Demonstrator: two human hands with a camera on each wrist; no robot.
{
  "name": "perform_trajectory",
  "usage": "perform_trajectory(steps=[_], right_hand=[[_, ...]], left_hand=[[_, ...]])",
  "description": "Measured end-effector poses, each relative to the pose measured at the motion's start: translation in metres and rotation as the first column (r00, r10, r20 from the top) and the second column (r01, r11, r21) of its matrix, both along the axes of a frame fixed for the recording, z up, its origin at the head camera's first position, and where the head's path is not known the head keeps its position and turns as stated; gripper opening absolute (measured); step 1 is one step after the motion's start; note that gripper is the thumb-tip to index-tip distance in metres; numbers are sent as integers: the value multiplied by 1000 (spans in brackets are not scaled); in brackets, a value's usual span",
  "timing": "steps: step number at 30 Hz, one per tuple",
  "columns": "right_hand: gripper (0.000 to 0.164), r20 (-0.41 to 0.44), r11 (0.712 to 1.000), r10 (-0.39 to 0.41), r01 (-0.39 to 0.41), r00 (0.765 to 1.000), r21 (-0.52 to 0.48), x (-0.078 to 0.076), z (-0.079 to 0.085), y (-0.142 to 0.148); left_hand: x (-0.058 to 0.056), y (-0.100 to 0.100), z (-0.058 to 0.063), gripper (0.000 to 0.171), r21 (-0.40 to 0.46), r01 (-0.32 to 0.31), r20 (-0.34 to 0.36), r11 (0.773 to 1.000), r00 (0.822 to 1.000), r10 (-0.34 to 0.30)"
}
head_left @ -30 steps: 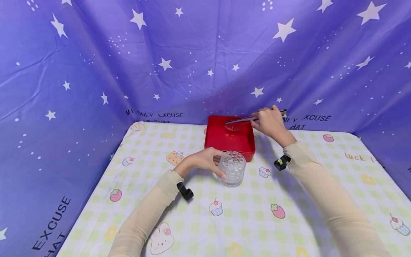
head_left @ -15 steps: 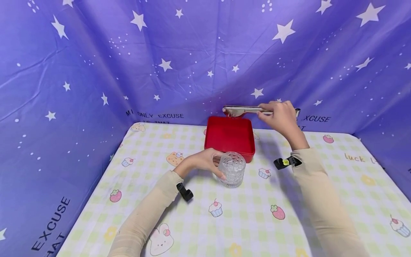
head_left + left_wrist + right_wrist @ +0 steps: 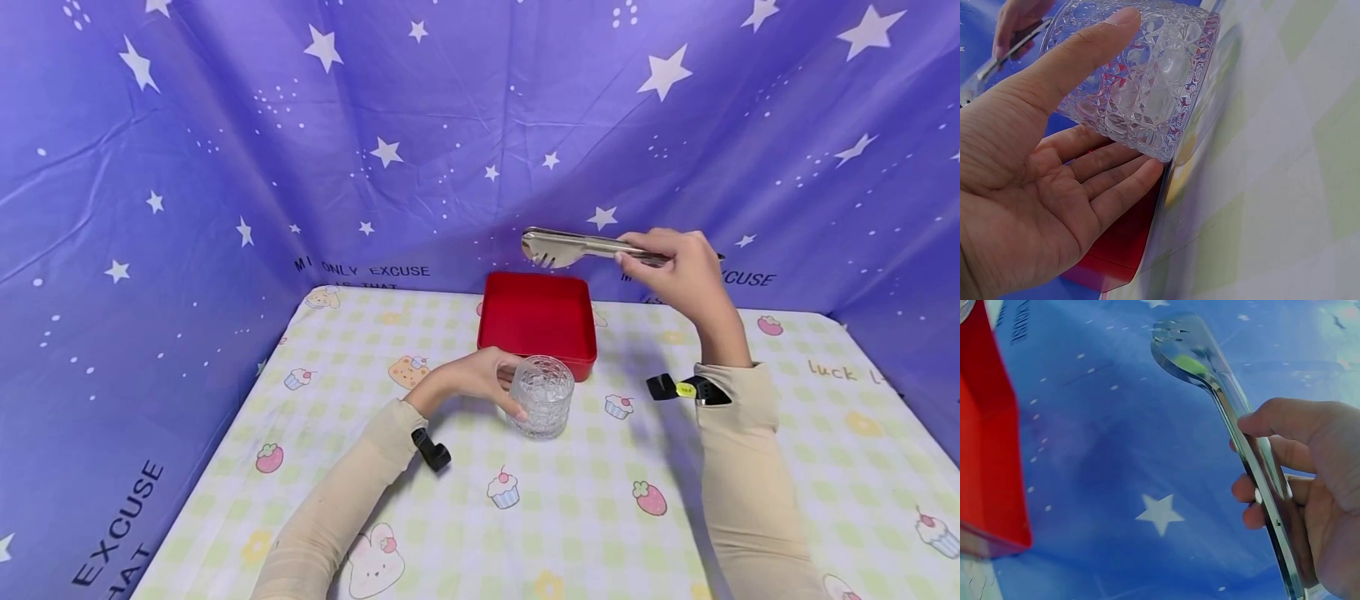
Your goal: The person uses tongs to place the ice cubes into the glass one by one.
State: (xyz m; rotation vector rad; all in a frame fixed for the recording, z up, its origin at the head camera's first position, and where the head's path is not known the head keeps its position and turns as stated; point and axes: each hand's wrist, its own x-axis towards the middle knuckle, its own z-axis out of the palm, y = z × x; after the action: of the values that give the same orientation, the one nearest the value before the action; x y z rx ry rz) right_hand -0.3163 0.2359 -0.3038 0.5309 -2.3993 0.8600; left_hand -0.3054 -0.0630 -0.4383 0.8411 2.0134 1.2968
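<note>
My left hand (image 3: 476, 375) holds a clear patterned glass (image 3: 546, 404) at its left side. In the left wrist view the thumb lies along one side of the glass (image 3: 1160, 81) and the fingers are at the other side. The glass stands upright on the cloth, right before a red rectangular box (image 3: 536, 317). Raised behind and above that box are metal serving tongs (image 3: 558, 247), gripped along their handles by my right hand (image 3: 678, 267). Their toothed heads point left and sit close together; no item shows between them in the right wrist view of the tongs (image 3: 1194, 362).
A checked tablecloth (image 3: 585, 517) printed with cupcakes and strawberries covers the table. A purple star-printed curtain (image 3: 450, 125) hangs right behind the table's back edge and along its sides.
My right hand has lifted the tongs out of the red box, moving up and to the right. The left hand and the glass have stayed in place.
</note>
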Motion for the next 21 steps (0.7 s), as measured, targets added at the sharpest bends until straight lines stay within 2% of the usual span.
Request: perform_trajectory(steps=[4,8,14,21], right_hand=[[22,58,991,73,-66,996,-120,10,5,3],[25,64,971,154,-140,986,-193,16,5,7],[27,98,963,172,-146,980,-226,27,7,14],[28,142,973,176,-150,974,-176,38,8,18]], left_hand=[[-1,1,-1,75,-9,-3,-4,1000,1000,3],[-1,1,-2,75,-6,-1,3,1000,1000,1],[-1,1,-2,75,8,-4,14,1000,1000,4],[-1,1,-3,72,7,-7,10,1000,1000,7]])
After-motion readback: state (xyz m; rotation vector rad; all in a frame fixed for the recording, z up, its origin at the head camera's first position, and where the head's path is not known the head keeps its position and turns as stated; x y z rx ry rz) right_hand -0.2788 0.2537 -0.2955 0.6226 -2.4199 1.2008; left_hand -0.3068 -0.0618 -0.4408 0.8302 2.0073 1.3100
